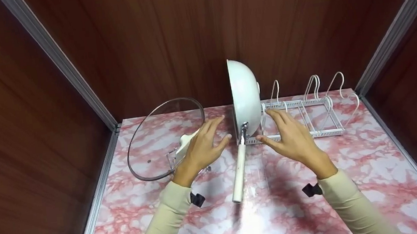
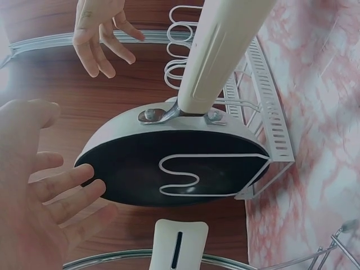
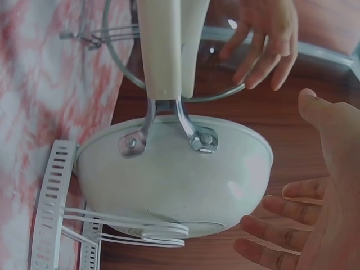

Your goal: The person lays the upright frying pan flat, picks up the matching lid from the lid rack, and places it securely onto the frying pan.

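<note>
A white frying pan [image 1: 245, 93] with a deep rounded body stands on its side in the left end of a white wire rack [image 1: 326, 133]. Its cream handle [image 1: 240, 172] points toward me, and the left wrist view shows the dark inside [image 2: 135, 169] facing left, with a wire loop in front. My left hand [image 1: 204, 145] is held up left of the pan, fingers spread and holding nothing. On the other side my right hand [image 1: 293, 136] hovers over the rack near the pan's rounded underside [image 3: 169, 180], thumb and fingers apart, nothing between them.
At the left a glass lid [image 1: 156, 138] leans upright in a small metal wire stand [image 1: 172, 158], its cream handle [image 1: 185, 141] partly behind my left hand. Several wire loops rise from the rack's right part. Dark wood panels [image 1: 145, 41] enclose the marbled tabletop [image 1: 127, 228].
</note>
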Action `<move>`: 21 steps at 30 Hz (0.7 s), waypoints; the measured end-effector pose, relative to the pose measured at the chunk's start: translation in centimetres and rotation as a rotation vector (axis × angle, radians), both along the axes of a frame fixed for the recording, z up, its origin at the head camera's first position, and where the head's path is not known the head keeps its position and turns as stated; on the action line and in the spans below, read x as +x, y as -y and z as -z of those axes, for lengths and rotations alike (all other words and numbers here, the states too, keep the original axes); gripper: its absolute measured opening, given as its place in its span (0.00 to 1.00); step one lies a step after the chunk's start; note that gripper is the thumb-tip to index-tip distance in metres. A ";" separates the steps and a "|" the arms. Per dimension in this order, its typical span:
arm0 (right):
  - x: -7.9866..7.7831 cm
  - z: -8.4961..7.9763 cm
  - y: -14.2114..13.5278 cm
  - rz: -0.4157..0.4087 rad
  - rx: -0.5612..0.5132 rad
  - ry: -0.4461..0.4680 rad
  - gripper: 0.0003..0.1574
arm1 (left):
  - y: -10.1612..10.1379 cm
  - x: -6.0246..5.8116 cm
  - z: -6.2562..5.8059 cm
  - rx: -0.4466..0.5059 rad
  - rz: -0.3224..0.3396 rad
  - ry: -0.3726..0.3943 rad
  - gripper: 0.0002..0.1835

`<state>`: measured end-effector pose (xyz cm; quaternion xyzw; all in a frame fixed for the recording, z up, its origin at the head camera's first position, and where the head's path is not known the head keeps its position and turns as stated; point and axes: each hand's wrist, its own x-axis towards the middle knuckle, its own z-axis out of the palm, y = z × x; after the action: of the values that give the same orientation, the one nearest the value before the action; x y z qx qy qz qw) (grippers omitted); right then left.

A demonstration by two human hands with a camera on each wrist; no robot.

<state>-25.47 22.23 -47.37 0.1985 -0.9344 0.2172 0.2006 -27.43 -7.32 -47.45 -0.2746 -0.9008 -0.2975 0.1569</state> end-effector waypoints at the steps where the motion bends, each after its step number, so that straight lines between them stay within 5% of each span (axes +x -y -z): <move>1: 0.1 0.0 0.1 -0.001 -0.005 -0.002 0.55 | 0.0 0.0 0.0 0.002 -0.001 0.004 0.33; 21: 0.7 1.4 1.6 -0.007 -0.078 -0.023 0.51 | -0.6 0.1 1.1 0.087 -0.005 0.018 0.30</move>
<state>-24.77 20.67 -48.80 0.1962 -0.9222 0.2520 0.2183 -27.29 -6.73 -48.55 -0.2623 -0.8890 -0.3387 0.1614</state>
